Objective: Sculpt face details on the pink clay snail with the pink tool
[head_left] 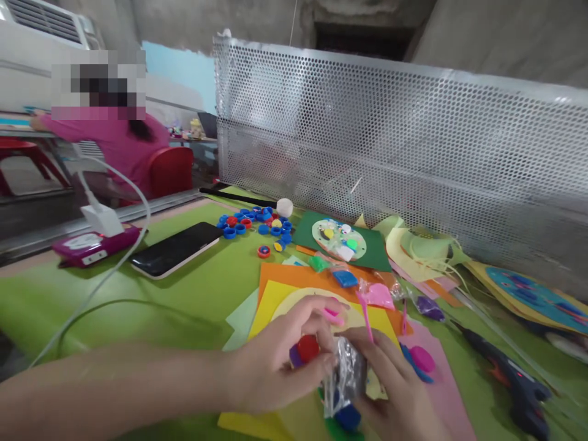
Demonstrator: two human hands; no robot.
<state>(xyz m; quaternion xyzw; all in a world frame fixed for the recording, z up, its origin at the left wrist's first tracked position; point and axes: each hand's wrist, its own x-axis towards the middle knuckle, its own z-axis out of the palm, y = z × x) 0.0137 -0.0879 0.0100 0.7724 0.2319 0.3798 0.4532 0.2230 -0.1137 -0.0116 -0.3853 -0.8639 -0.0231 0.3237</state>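
Note:
A crinkled clear plastic packet (pixel 345 370) with something dark grey inside is between my two hands, low in the centre. My right hand (pixel 397 383) grips it from the right. On its left edge, my left hand (pixel 280 361) pinches the plastic between thumb and fingers. Under both hands lies a round cream paper disc (pixel 285 309) on a yellow sheet (pixel 266 306). Red (pixel 307 348) and blue (pixel 348 418) pieces show around the packet, partly hidden by my fingers. Just beyond my right hand a thin pink stick-like tool (pixel 366 315) points up.
Bagged blue (pixel 344 278), pink (pixel 380 295) and purple clay (pixel 430 307) lie beyond my hands. A glue gun (pixel 505 367) is at right, a phone (pixel 177 248) and purple power strip (pixel 94 245) at left. Behind are bottle caps (pixel 264 214) and a perforated metal screen (pixel 390 122). A person in pink (pixel 110 141) sits far left.

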